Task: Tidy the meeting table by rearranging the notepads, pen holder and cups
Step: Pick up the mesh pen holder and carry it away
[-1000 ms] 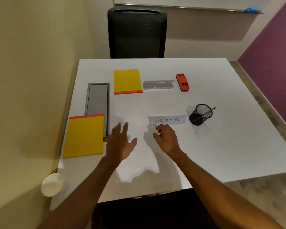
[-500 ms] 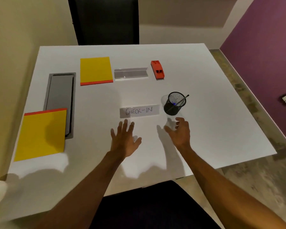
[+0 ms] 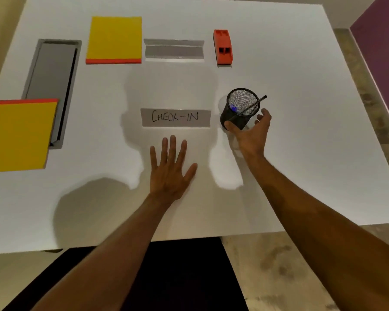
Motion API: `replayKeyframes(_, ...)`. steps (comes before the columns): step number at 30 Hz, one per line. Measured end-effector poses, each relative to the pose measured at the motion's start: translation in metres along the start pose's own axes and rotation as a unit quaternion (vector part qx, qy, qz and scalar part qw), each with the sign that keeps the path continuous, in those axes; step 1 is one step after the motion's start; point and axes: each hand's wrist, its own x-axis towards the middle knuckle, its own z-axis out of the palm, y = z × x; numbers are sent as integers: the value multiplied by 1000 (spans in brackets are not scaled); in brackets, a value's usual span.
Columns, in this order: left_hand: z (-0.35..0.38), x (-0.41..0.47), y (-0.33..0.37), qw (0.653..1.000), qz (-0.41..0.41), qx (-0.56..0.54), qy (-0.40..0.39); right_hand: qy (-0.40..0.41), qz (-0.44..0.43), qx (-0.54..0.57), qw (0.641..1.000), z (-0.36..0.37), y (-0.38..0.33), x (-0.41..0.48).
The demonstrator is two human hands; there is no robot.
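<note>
A black mesh pen holder (image 3: 241,104) stands right of centre on the white table (image 3: 301,131), a dark pen leaning out of it. My right hand (image 3: 252,133) curls around its near side: the thumb touches its lower left, while the fingers stay slightly apart from its right wall. My left hand (image 3: 170,169) lies flat with fingers spread, just below the "CHECK-IN" sign (image 3: 175,117). One yellow notepad (image 3: 115,39) lies at the back. A second yellow notepad (image 3: 18,135) sits at the left edge, overlapping the grey cable tray (image 3: 52,70). No cup is in view.
A blank clear sign holder (image 3: 174,49) and an orange eraser-like block (image 3: 222,47) lie at the back. A dark chair seat (image 3: 177,277) is under the near table edge. Floor and a purple wall lie to the right.
The view has tilted down and closer. My right hand moved forward and right from near the sign to the pen holder and wrapped partly around it. My left hand flattened onto the table.
</note>
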Motion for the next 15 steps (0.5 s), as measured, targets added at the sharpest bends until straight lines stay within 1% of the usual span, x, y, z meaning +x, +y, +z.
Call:
replayKeyframes(7,2,0,3,1000,3,1,19,4,-19,22,1000,10,1,12)
replayKeyframes(15,-2,2,3,1000,7,-6,-7,3,-35,37,999,11,-7,15)
